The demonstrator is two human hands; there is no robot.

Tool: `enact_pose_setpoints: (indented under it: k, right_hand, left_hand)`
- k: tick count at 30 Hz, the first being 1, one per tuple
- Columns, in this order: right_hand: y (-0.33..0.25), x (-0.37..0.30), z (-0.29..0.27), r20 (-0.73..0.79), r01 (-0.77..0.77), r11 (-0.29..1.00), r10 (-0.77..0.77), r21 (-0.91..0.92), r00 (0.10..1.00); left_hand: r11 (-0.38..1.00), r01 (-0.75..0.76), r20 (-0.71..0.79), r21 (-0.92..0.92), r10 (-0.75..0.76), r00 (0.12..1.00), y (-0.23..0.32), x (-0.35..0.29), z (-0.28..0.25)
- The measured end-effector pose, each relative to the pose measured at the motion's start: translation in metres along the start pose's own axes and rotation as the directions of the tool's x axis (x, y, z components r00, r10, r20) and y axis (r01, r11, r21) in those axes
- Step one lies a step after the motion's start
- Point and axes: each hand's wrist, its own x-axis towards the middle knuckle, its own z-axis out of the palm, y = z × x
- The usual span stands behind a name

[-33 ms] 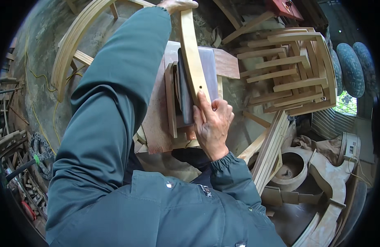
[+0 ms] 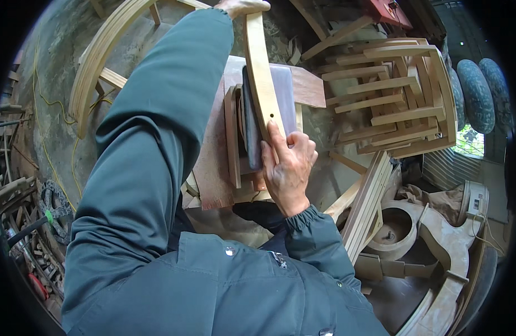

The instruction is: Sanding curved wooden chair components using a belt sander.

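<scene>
soft, even light falls on the curved wooden slat [image 2: 258,67] and the green left sleeve [image 2: 151,117]; a small opening [image 2: 469,141] at right glares nearly white. shadows deepen toward the rim, where fisheye distortion bends lines and corners go black.

The top edge crops the left hand [image 2: 242,7]; its hold on the wooden strip [image 2: 261,67] looks unclear.

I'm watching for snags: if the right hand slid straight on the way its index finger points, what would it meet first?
Probably the small dark hole in the curved wooden piece, just beyond the right hand's index finger, though depth is hard to judge.
</scene>
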Motion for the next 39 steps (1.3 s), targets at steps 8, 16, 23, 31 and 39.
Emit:
enact_pose_setpoints:
  k: [8,16,23,31,39]
  right_hand:
    - [-0.013,0.047,0.023,-0.022,-0.018,0.993,0.015,-0.119,1.000]
    - [-0.013,0.061,0.028,-0.051,-0.053,0.987,0.045,-0.153,0.998]
    - [-0.013,-0.023,-0.006,-0.062,-0.018,0.980,0.006,-0.198,0.998]
    - [-0.010,-0.164,-0.052,-0.008,0.009,0.998,-0.008,0.067,1.000]
    - [-0.018,-0.213,-0.073,0.021,0.008,1.000,-0.008,0.017,1.000]
  left_hand:
    - [0.974,0.196,-0.005,0.117,-0.197,0.980,0.059,-0.038,-0.018]
    - [0.928,0.308,-0.044,0.209,-0.305,0.951,0.064,-0.061,0.008]
    - [0.848,0.210,-0.018,0.487,-0.231,0.973,0.114,-0.138,0.028]
    - [0.820,0.071,0.034,0.568,-0.109,0.993,0.177,-0.269,0.069]
    - [0.895,0.043,-0.014,0.444,-0.041,0.999,0.192,-0.314,0.091]
